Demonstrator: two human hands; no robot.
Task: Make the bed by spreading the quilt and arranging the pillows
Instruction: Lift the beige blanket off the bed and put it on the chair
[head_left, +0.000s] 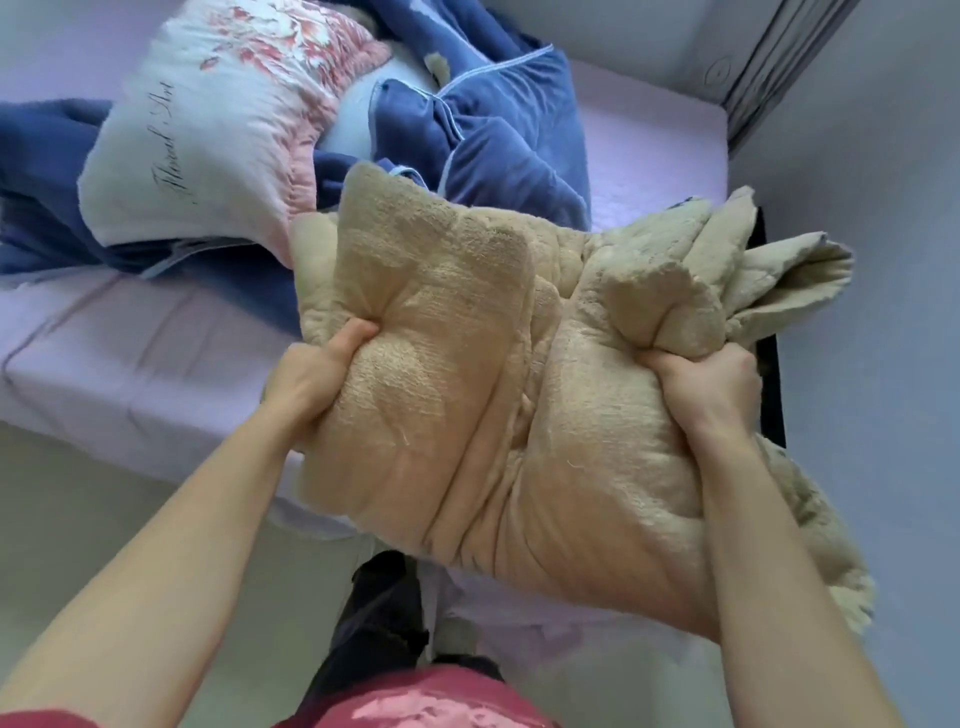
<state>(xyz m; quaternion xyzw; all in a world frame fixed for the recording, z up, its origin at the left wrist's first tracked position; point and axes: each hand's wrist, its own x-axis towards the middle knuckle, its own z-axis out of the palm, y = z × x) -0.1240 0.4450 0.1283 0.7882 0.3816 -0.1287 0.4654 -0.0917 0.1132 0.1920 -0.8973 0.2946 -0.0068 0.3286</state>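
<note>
A thick beige fleece quilt (483, 374) is bunched up in the air over the near corner of the bed. My left hand (317, 374) grips its left side, thumb pressed into the pile. My right hand (711, 389) clutches a gathered fold on its right side. A white pillow (197, 130) with pink flowers and script lettering lies on the bed at the upper left. Beside it, a crumpled blue quilt (498, 150) with pale piping is heaped across the middle.
The bed has a lilac sheet (135, 364), bare at the near left and far right. A dark bed frame edge (774, 374) shows at the right. A grey wall and curtain stand at the upper right. Pale floor lies below, with my legs.
</note>
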